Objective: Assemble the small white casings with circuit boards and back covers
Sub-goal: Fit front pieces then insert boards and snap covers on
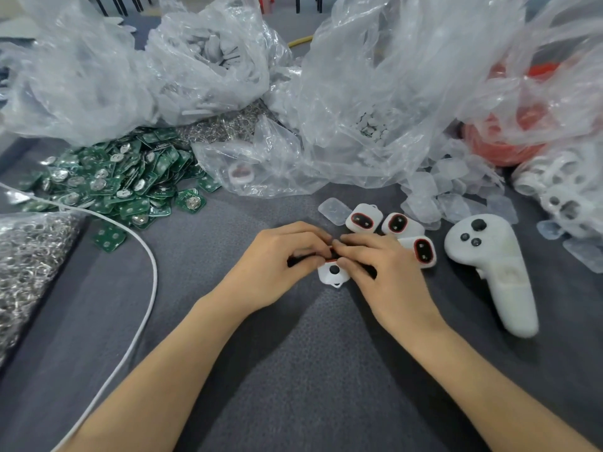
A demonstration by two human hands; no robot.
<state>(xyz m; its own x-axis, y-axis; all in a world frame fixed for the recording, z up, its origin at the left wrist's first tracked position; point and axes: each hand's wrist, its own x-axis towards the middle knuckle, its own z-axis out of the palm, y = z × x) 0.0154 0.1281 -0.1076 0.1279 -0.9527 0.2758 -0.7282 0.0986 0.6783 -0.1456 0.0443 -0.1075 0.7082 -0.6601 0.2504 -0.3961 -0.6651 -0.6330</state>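
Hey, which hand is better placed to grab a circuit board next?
Probably the left hand. Both grip the white casing, but the green circuit boards are piled on the left, and the right hand would have to cross over.

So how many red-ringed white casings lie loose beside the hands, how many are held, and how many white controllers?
Loose casings: 3
Held casing, gripped by left hand and right hand: 1
White controller: 1
Total: 5

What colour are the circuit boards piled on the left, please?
The circuit boards are green; head view.
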